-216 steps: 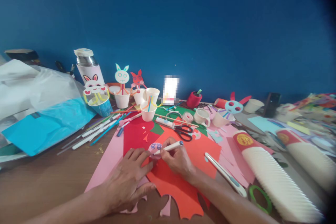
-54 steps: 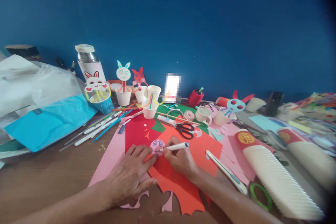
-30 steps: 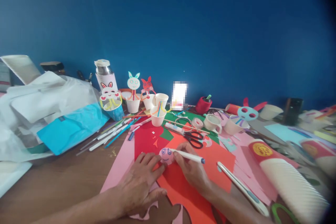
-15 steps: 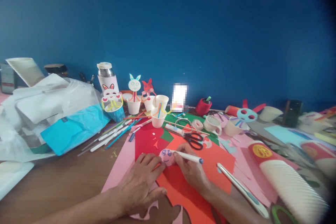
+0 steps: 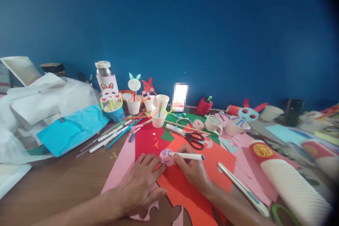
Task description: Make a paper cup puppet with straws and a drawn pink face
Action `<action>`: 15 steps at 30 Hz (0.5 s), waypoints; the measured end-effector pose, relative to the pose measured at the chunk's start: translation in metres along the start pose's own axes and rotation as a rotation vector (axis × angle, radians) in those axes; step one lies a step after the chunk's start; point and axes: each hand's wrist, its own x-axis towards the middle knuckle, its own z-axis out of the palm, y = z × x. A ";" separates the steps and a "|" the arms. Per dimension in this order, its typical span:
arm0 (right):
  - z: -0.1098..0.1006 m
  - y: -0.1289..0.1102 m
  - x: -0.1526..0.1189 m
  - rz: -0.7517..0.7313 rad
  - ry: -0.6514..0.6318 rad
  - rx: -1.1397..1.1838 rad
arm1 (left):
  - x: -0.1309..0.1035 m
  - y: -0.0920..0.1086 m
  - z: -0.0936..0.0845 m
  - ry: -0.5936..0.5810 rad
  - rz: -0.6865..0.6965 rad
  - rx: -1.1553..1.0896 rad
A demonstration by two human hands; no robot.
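Note:
A small pink paper circle [image 5: 167, 158] with a face drawn in blue lies on the orange paper [image 5: 185, 190], near its left edge. My right hand [image 5: 192, 166] grips a white marker [image 5: 191, 156], its tip against the upper right of the drawn face. Beside the circle, my left hand [image 5: 141, 176] lies flat with fingers stretched out, the fingertips at the circle's left edge. Black-handled scissors [image 5: 195, 140] and a glue stick [image 5: 175, 129] rest just beyond the hands. To the right lies a white utility knife [image 5: 242, 189].
Paper cups with cut-out animal faces [image 5: 134, 93] stand along the back. A plastic bag [image 5: 60, 102] with blue paper [image 5: 70, 130] and several markers [image 5: 111, 135] occupy the left. Stacked paper cups [image 5: 293, 187] lie at right. A green tape roll [image 5: 284, 215] sits near the front.
The marker tip and my right hand have shifted slightly over the face, where more blue lines show at the right eye. My left hand stays beside the circle. The camera view has shifted slightly.

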 end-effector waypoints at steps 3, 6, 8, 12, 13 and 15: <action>0.000 0.003 0.000 0.025 0.010 -0.044 | 0.000 -0.001 0.001 0.007 0.003 0.020; 0.001 0.004 0.000 0.054 0.035 -0.048 | -0.001 -0.003 0.004 0.039 0.009 0.046; 0.001 0.003 0.001 0.063 0.041 -0.052 | -0.001 -0.004 0.006 0.049 0.016 0.054; 0.000 0.000 0.002 0.057 0.039 -0.070 | -0.001 -0.005 0.007 0.054 0.039 0.079; 0.000 -0.001 0.002 0.051 0.036 -0.073 | -0.001 -0.005 0.007 0.052 0.044 0.083; 0.000 -0.002 0.002 0.041 0.029 -0.084 | -0.001 -0.005 0.007 0.043 0.051 0.089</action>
